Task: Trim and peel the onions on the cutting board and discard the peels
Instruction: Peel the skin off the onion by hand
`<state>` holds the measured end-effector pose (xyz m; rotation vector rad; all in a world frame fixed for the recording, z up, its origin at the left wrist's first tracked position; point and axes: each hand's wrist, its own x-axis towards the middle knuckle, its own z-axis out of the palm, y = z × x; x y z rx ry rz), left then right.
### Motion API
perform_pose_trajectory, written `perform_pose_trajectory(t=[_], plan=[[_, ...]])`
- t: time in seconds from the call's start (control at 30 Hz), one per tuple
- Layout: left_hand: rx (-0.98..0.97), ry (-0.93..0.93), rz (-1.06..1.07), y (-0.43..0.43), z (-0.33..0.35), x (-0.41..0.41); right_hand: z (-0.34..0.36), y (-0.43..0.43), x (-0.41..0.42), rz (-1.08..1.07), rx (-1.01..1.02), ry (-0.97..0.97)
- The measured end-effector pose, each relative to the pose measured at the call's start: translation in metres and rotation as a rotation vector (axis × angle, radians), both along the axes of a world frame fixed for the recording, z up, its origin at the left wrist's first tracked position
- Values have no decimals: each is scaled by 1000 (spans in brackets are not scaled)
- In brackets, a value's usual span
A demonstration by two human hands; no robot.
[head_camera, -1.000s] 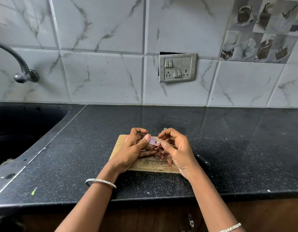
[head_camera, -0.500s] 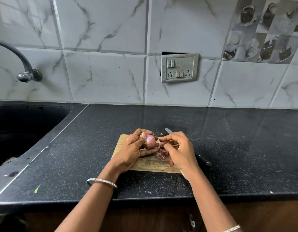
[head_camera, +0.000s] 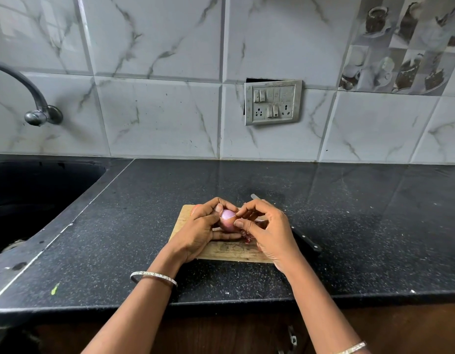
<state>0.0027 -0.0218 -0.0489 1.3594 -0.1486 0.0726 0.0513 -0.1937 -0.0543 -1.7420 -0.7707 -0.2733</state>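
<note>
Brown skin of a second ago is gone: the onion (head_camera: 227,221) sits pink in the left hand's (head_camera: 199,232) grip; the right hand (head_camera: 271,232) pinches its edge, nearly peeled.

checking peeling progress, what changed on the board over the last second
The onion shows more bare pink flesh; the left hand keeps holding it, the right hand pinches at its side again. The cutting board and knife stayed put.
</note>
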Motion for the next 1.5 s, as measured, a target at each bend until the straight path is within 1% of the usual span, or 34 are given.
perform_pose_trajectory(t=[0.1, 0.23, 0.37, 0.57, 0.63, 0.8, 0.93, 1.03, 1.17, 1.23, 1.33, 1.4, 1.5], plan=[[44, -7, 0, 0, 0, -1, 1, 0, -1, 28, 4, 9], [77, -19, -6, 0, 1, -1, -1, 0, 1, 78, -41, 33], [96, -41, 9, -1, 0, -2, -5, 1, 5, 50, -90, 18], [-4, -40, 87, -1, -2, 2, -10, 4, 10, 71, -121, -25], [20, -39, 111, -1, -3, 3, -8, 3, 9, 120, -135, 6], [81, -74, 155, -2, -2, 2, 0, -2, 1, 332, -146, 129], [108, -78, 166, -4, -1, 1, 2, -3, 1, 387, -159, 172], [99, -75, 176, -4, -2, 1, 3, -3, 0, 375, -124, 146], [47, -49, 159, -5, -3, 3, 6, -2, -3, 284, -20, 69], [25, -31, 144, -5, -3, 4, 7, -2, -5, 270, 64, 108], [48, -14, 113, -5, -4, 4, 6, -1, -3, 252, 177, 225], [62, -12, 82, -5, -5, 3, 4, 0, -1, 225, 178, 243], [107, -14, 89, -6, -5, 3, 3, 1, -1, 265, 175, 268]])
